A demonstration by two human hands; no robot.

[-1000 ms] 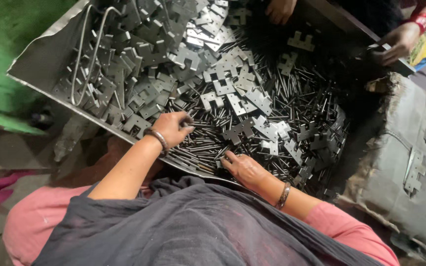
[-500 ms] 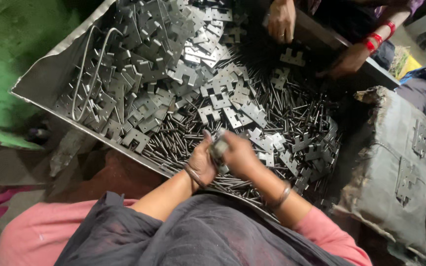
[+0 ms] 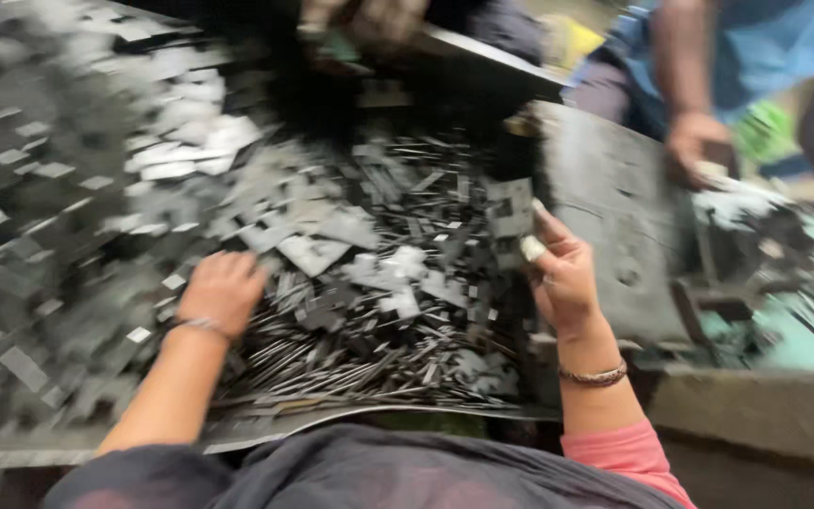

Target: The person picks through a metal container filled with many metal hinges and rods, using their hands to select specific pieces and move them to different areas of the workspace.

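Sorting is under way: our left hand (image 3: 221, 292) rests spread on the metal pieces (image 3: 350, 273). Our right hand (image 3: 562, 278) pinches a small plate (image 3: 511, 209); next we need clear placement.

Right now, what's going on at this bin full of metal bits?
A person is sorting through a metal tray heaped with flat stamped metal pieces and thin rods. The left hand rests palm down on the pile. The right hand is raised at the tray's right edge, pinching a small flat metal piece in its fingertips. Other people's hands are at work at the far side and at the right. The picture is motion-blurred, so finer detail is unclear.
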